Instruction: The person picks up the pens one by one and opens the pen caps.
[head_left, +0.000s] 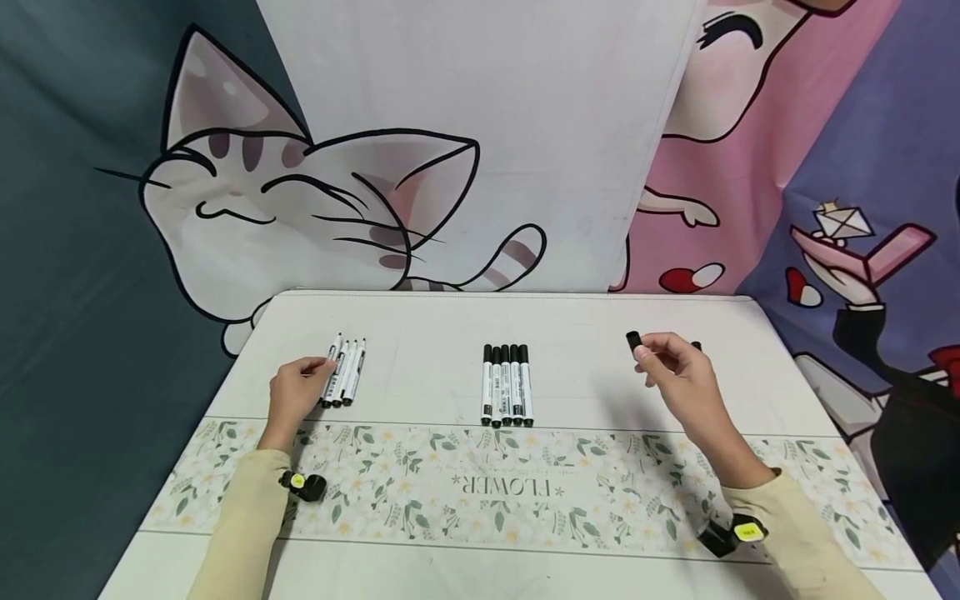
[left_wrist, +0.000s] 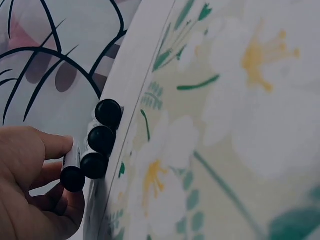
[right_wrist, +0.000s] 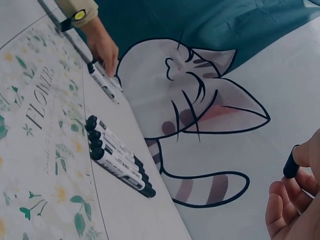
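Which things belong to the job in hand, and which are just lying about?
For the job:
Four white, uncapped cylindrical markers, one pinched by left fingers
Small black cylindrical cap in right fingers
Five white, black-capped cylindrical markers, probably

Just background:
Floral-printed tabletop strip
Cat-printed fabric backdrop

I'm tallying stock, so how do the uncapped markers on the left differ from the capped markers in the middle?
The uncapped markers show bare tips; the capped markers wear black caps. There are four uncapped markers but five capped markers. The left hand pinches one of the uncapped markers; no hand touches the capped markers. Both groups have white barrels with black ends.
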